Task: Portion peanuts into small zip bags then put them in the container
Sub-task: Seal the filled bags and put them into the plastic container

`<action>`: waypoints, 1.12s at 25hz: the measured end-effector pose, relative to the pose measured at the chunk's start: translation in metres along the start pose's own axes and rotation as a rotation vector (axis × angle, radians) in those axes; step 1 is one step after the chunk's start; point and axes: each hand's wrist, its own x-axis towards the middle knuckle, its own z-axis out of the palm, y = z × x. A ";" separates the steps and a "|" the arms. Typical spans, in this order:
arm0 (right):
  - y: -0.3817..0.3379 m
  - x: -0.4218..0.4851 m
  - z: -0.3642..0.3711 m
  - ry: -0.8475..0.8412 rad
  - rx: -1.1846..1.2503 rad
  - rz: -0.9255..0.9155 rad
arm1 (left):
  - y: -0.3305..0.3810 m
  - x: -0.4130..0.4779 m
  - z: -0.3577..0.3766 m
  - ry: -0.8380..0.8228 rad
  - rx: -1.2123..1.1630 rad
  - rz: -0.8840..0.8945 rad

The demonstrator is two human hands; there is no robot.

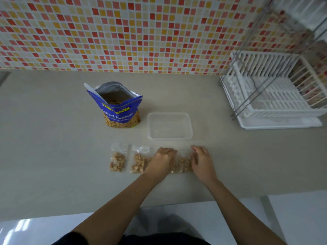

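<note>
Curled left hand (161, 160) gripping small clear zip bag of peanuts (182, 164), 6 o'clock from clear rectangular plastic container (169, 137); bent-fingered right hand (201, 161), hold unclear. Likely to spill nuts if lifted with seal half-closed.

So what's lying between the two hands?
In the head view, a small zip bag of peanuts lies between the left hand and right hand.
</note>
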 end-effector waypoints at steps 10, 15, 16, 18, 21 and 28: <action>0.013 0.028 -0.003 -0.177 0.086 -0.040 | 0.013 0.014 0.038 -0.066 0.341 0.045; 0.015 0.018 -0.010 -0.125 0.238 -0.122 | 0.023 0.006 0.028 0.059 0.160 0.019; 0.016 0.015 -0.012 -0.114 0.319 -0.103 | 0.027 0.003 0.025 0.091 0.080 -0.028; 0.017 0.010 -0.019 -0.125 0.487 -0.053 | 0.034 0.004 0.020 0.174 -0.069 -0.133; 0.014 0.003 -0.030 -0.158 0.676 0.007 | 0.041 0.006 0.015 0.143 -0.178 -0.173; 0.015 -0.009 -0.043 -0.060 0.864 0.191 | 0.059 0.007 0.005 0.153 -0.381 -0.215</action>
